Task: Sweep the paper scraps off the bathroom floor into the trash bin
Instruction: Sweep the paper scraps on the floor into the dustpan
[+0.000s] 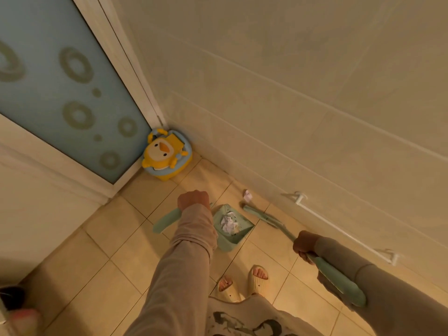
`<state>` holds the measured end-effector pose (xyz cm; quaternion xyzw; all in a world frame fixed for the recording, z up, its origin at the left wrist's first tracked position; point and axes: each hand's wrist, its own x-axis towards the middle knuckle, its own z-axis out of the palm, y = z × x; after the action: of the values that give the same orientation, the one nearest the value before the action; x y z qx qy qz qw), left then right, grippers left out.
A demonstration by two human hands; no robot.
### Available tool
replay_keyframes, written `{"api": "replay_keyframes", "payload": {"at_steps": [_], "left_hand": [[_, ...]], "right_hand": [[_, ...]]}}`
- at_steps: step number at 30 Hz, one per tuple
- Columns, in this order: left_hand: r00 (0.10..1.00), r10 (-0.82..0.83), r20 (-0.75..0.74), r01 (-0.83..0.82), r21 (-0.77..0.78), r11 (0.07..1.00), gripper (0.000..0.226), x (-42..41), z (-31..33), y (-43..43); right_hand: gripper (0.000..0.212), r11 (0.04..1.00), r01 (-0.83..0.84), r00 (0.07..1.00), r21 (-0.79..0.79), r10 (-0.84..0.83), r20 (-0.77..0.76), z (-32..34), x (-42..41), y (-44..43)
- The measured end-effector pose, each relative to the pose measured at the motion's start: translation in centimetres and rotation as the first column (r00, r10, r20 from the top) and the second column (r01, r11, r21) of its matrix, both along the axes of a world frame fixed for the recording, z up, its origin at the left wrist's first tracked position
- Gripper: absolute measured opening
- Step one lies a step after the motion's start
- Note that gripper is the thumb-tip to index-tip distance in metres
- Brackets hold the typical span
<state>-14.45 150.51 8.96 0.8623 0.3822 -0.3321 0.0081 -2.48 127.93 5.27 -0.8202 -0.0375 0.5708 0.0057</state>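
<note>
My left hand (193, 199) is closed around the pale green handle of a dustpan (234, 235) that rests on the tiled floor. Crumpled white paper scraps (229, 224) lie inside the pan. My right hand (306, 244) grips the long green handle of a broom (263, 217), whose head lies on the floor just right of the pan. One more paper scrap (247, 195) sits on the floor beyond the broom head, close to the wall. No trash bin can be made out for certain.
A yellow and blue duck-shaped child's potty (167, 155) stands in the corner by the frosted glass door (60, 88). A white towel rail (339, 229) runs low along the tiled wall at right. My feet in cream slippers (244, 282) are below the pan.
</note>
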Motion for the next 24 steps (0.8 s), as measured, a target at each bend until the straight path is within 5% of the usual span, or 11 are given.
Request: {"api": "replay_keyframes", "payload": {"at_steps": [7, 13, 19, 24], "left_hand": [[0.999, -0.028, 0.02, 0.027, 0.03, 0.999, 0.023, 0.3, 0.0, -0.2], [0.998, -0.042, 0.048, 0.041, 0.03, 0.999, 0.025, 1.3, 0.2, -0.5], [0.999, -0.03, 0.041, 0.029, 0.029, 0.999, 0.025, 1.4, 0.3, 0.1], [0.998, -0.019, 0.054, 0.018, 0.027, 0.999, 0.023, 1.3, -0.1, 0.1]], "right_hand": [[0.022, 0.986, 0.167, 0.978, 0.002, -0.165, -0.125, 2.7, 2.6, -1.6], [0.033, 0.963, 0.259, 0.964, 0.07, -0.254, -0.074, 3.9, 4.6, -1.2], [0.037, 0.988, 0.084, 0.995, 0.131, -0.089, 0.038, 1.9, 4.8, 1.8], [0.032, 0.995, 0.022, 1.0, 0.097, -0.021, -0.015, -0.6, 4.0, 2.4]]}}
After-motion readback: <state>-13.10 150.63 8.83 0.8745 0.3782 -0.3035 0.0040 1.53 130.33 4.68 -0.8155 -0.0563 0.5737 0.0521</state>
